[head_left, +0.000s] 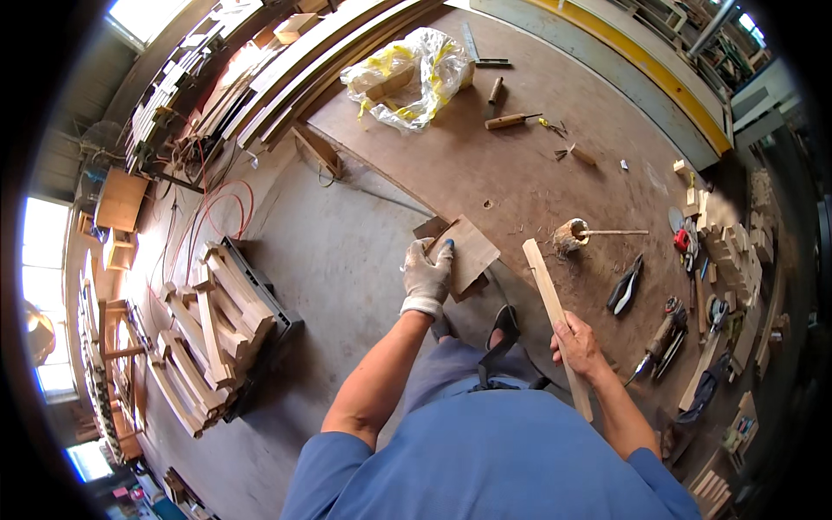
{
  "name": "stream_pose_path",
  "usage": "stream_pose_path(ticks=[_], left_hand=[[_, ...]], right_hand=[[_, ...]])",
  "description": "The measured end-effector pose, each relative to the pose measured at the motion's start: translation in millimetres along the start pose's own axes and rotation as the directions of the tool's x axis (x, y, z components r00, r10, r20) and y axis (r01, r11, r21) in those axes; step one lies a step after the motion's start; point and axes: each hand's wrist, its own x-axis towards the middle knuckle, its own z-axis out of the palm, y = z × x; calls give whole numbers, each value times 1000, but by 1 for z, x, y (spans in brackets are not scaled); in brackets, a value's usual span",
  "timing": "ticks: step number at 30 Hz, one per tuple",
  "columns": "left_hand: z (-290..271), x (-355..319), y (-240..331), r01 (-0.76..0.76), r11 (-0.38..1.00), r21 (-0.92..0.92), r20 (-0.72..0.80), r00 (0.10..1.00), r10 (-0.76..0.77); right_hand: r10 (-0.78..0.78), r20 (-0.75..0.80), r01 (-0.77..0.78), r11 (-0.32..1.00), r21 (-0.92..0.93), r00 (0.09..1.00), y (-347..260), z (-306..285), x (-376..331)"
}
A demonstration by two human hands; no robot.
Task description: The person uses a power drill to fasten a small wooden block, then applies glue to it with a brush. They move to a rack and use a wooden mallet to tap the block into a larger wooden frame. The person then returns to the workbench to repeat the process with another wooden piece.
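My left hand (427, 275), in a white work glove with a blue tip on one finger, is closed at the edge of a flat, squarish wooden board (471, 250). The board sits at the near edge of the brown workbench (520, 186). What the fingers do under it is hidden. In my bare right hand (579, 347) is a long pale wooden strip (546, 284), tilted, its far end over the bench edge and its near end beside my body. Beyond the strip stands a crusted glue pot (570, 235) with a stick lying across it.
Pliers (625, 284), chisels (511, 121), a try square (472, 48) and a clear plastic bag (414, 78) lie on the bench. An air tool (666, 331) and stacked wooden blocks (732, 251) are at the right. Wooden parts (212, 329) fill a dark pallet on the left floor.
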Motion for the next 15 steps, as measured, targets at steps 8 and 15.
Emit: stream_pose_path(ticks=[8, 15], left_hand=[[-19, -24, 1, -20, 987, 160, 91, 996, 6], [-22, -44, 18, 139, 962, 234, 188, 965, -185]], right_hand=[[36, -28, -31, 986, 162, 999, 3, 38, 1], [-91, 26, 87, 988, 124, 996, -32, 58, 36]])
